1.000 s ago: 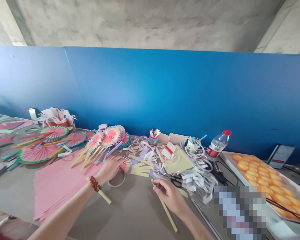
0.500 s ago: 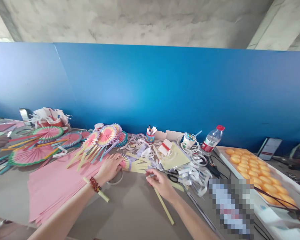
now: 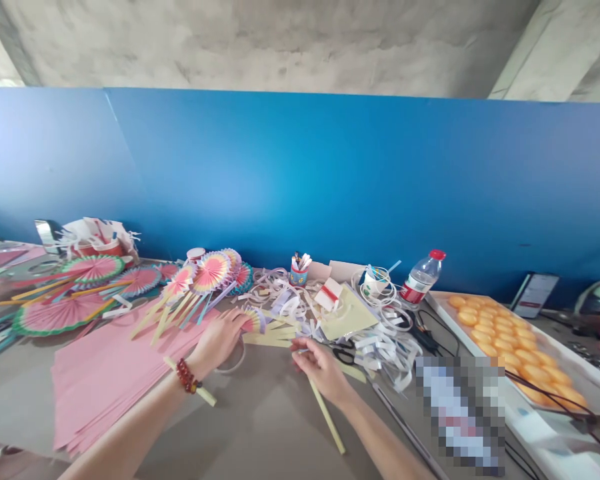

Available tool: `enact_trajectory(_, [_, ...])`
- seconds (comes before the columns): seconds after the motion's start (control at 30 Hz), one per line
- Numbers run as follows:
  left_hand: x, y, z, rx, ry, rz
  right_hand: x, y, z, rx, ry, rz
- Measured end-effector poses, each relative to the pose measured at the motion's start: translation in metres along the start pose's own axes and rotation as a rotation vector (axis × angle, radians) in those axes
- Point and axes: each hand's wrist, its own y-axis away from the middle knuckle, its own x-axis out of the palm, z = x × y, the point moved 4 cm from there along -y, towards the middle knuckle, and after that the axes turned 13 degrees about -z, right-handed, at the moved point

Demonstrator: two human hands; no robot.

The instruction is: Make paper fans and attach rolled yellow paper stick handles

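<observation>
My left hand [image 3: 225, 339], with a red bead bracelet at its wrist, has its fingers closed on the edge of a small pleated paper fan [image 3: 256, 320] in yellow, pink and lilac. A pale yellow paper strip [image 3: 206, 395] lies beneath that wrist. To the right, my right hand [image 3: 317, 367] is pinched around the upper end of another pale yellow strip [image 3: 329, 417], which slants down towards me. Loose yellow strips [image 3: 270, 337] lie between both hands. Black-handled scissors [image 3: 344, 352] rest just behind my right hand.
Pink paper sheets [image 3: 115, 373] spread to the left, with finished paper fans [image 3: 213, 272] behind. White paper scraps [image 3: 385, 350], a pen cup [image 3: 299, 272] and a plastic bottle [image 3: 423, 277] stand or lie at the back. A tray of orange domes [image 3: 593, 390] sits right.
The small fan under my left hand has tilted up slightly, and more of the yellow strips beside it shows. My right hand stays almost still with its strip.
</observation>
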Motion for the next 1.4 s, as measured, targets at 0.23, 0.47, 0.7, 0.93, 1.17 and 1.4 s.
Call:
enact_trajectory(0.23, [-0.011, 0.005, -0.069, 0.383, 0.111, -0.195, 0.01, 0.015, 0.03, 0.133, -0.385, 0.072])
enact_trajectory(0.47, [-0.014, -0.002, -0.066, 0.05, 0.603, -0.358, -0.015, 0.016, 0.037, 0.136, -0.33, -0.123])
enact_trajectory(0.7, [0.01, -0.008, -0.057, -0.614, 1.347, 0.074, -0.035, 0.01, 0.033, 0.122, -0.367, -0.139])
enact_trajectory(0.93, [0.033, 0.0, -0.068, -0.715, 1.362, 0.061, -0.04, 0.008, 0.008, 0.161, -0.428, -0.175])
enact_trajectory(1.17, [0.041, 0.005, -0.071, -0.737, 1.524, -0.007, -0.038, 0.013, 0.013, 0.108, -0.414, -0.181])
enact_trajectory(1.4, [0.043, 0.011, -0.075, -0.88, 1.78, 0.117, -0.04, 0.01, 0.005, 0.079, -0.405, -0.226])
